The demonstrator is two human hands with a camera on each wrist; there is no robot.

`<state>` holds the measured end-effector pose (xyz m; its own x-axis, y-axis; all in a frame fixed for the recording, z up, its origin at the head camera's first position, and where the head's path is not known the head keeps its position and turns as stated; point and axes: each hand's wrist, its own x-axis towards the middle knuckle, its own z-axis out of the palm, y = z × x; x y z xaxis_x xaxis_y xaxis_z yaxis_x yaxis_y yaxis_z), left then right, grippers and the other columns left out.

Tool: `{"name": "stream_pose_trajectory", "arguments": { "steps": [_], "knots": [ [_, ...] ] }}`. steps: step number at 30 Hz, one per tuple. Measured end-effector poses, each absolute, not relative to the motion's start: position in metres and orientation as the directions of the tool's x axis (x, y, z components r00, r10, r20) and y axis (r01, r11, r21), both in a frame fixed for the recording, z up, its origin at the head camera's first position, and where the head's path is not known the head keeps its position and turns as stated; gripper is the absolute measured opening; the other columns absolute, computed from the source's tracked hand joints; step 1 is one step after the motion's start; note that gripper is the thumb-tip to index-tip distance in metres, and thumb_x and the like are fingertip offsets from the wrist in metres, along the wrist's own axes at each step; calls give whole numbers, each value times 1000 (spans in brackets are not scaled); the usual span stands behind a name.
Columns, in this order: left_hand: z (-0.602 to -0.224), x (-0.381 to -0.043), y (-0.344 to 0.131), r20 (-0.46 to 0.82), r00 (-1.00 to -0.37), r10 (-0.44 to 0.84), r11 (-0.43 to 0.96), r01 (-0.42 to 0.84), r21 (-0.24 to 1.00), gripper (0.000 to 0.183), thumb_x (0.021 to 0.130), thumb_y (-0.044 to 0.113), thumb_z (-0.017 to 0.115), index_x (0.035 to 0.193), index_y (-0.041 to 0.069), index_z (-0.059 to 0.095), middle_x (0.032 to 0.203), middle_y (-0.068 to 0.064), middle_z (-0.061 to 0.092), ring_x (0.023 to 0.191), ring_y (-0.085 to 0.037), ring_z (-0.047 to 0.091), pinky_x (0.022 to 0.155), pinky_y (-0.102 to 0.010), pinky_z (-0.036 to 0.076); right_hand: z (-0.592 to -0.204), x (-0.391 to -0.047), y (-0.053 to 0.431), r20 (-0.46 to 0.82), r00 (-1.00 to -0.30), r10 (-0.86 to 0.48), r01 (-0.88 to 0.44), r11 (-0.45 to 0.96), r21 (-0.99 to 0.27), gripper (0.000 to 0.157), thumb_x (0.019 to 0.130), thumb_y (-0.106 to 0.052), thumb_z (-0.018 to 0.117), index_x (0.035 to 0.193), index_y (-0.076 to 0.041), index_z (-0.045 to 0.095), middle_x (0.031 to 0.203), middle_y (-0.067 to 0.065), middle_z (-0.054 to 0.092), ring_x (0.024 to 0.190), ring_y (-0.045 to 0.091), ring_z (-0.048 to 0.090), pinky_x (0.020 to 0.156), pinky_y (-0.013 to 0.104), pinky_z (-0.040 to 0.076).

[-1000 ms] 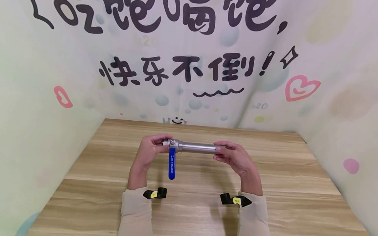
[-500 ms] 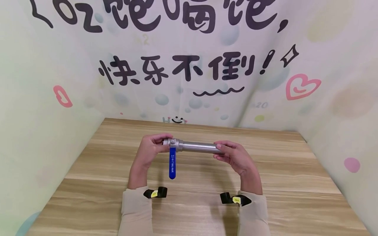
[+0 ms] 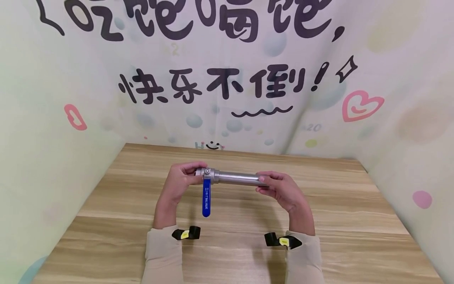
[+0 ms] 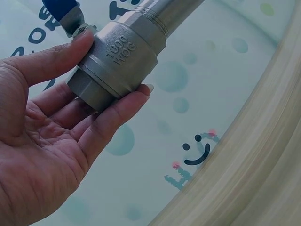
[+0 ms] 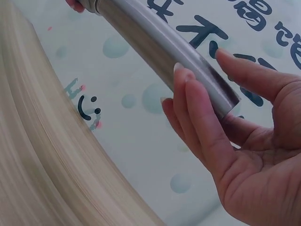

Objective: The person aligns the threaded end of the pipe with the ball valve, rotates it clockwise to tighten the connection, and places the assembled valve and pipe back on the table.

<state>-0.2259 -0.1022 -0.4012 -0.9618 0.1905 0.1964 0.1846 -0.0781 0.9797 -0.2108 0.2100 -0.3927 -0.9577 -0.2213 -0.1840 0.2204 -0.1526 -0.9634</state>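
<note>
A steel ball valve [image 3: 214,174] with a blue lever handle [image 3: 207,198] is held above the table, its lever pointing toward me. My left hand [image 3: 179,181] grips the valve's left end, thumb in front and fingers behind. In the left wrist view, the valve body [image 4: 123,52] reads "1000 WOG" and its hex end sits between thumb and fingers. A smooth metal pipe [image 3: 237,178] extends rightward from the valve's other end. Around the pipe's free end my right hand [image 3: 281,188] curls its fingers. The right wrist view shows the thumb beside the pipe [image 5: 160,44].
Below the hands lies a wood-grain table [image 3: 234,252]. A pale printed cloth [image 3: 220,126] with large black characters stands behind it and along both sides. A black wrist mount [image 3: 186,233] sits on each beige sleeve [image 3: 164,252].
On the pipe, the right thumb slides a little upward half a second ago and is lower again now. The left hand and the valve stay nearly in place.
</note>
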Motion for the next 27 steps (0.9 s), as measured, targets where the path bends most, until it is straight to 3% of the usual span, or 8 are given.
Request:
{"name": "stream_pose_trajectory", "arguments": {
  "steps": [4, 8, 19, 27],
  "knots": [
    [-401, -226, -102, 194, -963, 185, -83, 182, 980, 36, 76, -12, 71, 111, -15, 64, 97, -9, 72, 87, -21, 68, 70, -26, 57, -393, -211, 210, -168, -959, -229, 212, -184, -960, 36, 86, 8, 65, 122, 3, 61, 104, 11, 61, 79, 20, 71, 77, 28, 58],
    [-401, -225, -102, 199, -962, 185, -81, 187, 979, 36, 76, -12, 71, 111, -15, 65, 96, -7, 73, 86, -21, 68, 70, -26, 57, -394, -211, 210, -160, -960, -229, 205, -191, -960, 33, 84, 11, 65, 113, -4, 67, 104, 10, 61, 79, 20, 71, 77, 28, 58],
    [-402, -225, -103, 199, -963, 180, -76, 188, 979, 35, 76, -12, 71, 110, -13, 66, 97, -10, 72, 84, -15, 68, 70, -26, 57, -393, -211, 208, -174, -957, -231, 219, -187, -957, 20, 90, -1, 65, 110, -4, 67, 97, 11, 64, 76, 17, 71, 73, 25, 58],
    [-402, -225, -103, 185, -966, 178, -69, 175, 982, 34, 76, -10, 73, 109, -9, 68, 99, -13, 72, 87, -21, 68, 72, -29, 58, -393, -211, 207, -178, -958, -226, 220, -178, -959, 16, 90, -7, 68, 106, -6, 69, 96, 11, 64, 77, 18, 71, 75, 26, 58]
  ]
}}
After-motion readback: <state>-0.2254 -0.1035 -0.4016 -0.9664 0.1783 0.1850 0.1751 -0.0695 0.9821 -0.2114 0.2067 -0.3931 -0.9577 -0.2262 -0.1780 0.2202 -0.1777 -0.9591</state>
